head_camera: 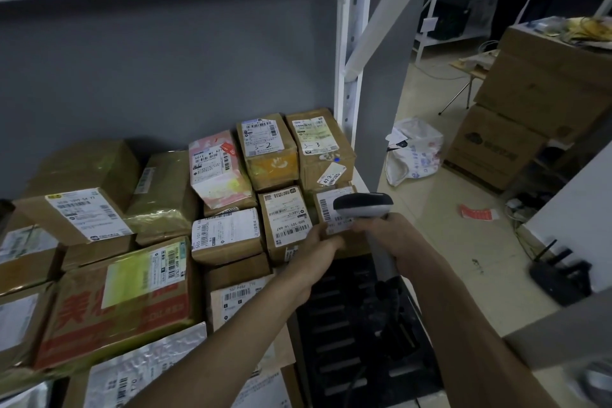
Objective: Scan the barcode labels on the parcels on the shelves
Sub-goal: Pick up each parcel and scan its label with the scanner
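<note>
Right hand [381, 228] gripped the scanner [362, 205] handle at frame centre-right, head over a small parcel [334, 209] at the shelf's right edge. Left hand [323, 242] held that parcel's front edge, fingers curled. Cardboard looked light and stiff; best held by its edges. Roughly 12 boxes and 2 poly mailers showed, 1 scanner.

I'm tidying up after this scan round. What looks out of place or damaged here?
A small white label on the back right parcel sits askew and looks to be peeling. On the floor lie a crumpled white bag and a loose red paper, both off the shelves.
</note>
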